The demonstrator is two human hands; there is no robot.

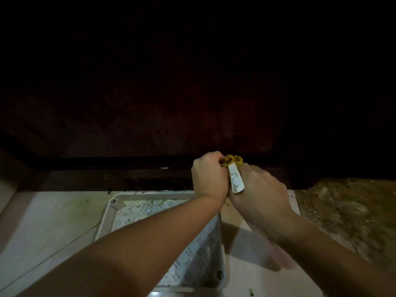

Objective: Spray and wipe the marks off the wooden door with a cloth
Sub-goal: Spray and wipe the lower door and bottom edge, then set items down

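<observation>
From my head camera: both my left hand (209, 174) and right hand (257, 189) clench a yellow cloth (233, 161) (white tag hanging) against the door (150, 116), at its bottom edge. Below them, the grey tray (107, 213) holds specks and wet patches.

Both forearms are showing bare to the elbow, and the left hand (209, 175) and right hand (260, 192) are wearing nothing.

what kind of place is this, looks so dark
Probably a doorway inside a home, seen at floor level. A dark wooden door fills the upper view, pale floor tiles lie below it, and a white plastic tray sits on them under both hands wringing a yellow cloth.
</observation>
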